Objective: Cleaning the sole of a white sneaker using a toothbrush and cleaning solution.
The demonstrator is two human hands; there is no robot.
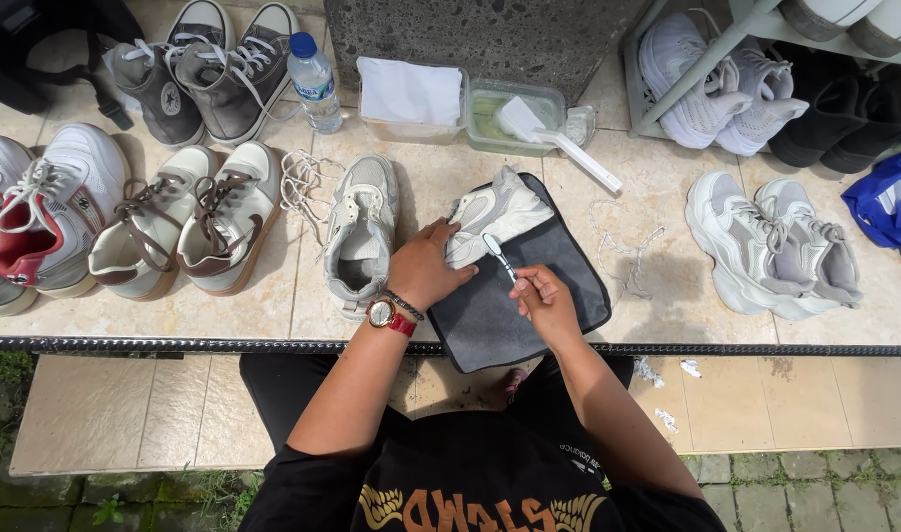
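A pale grey-and-white sneaker [500,212] lies on its side on a dark grey mat [529,296] on the tiled ledge. My left hand [426,264], with a red watch and a bead bracelet at the wrist, presses down on the sneaker's heel end. In my right hand [546,299] is a small brush [497,251], like a toothbrush, its head touching the sneaker's side. The matching laceless sneaker [360,236] stands upright just left of the mat.
Loose white laces [298,177] lie by the laceless sneaker. Behind the mat: a water bottle [315,81], a tub with a white cloth [411,99], a tub with a brush [534,118]. Several pairs of shoes [185,217] stand left, white sneakers [771,241] right, a shoe rack [736,39] at back right.
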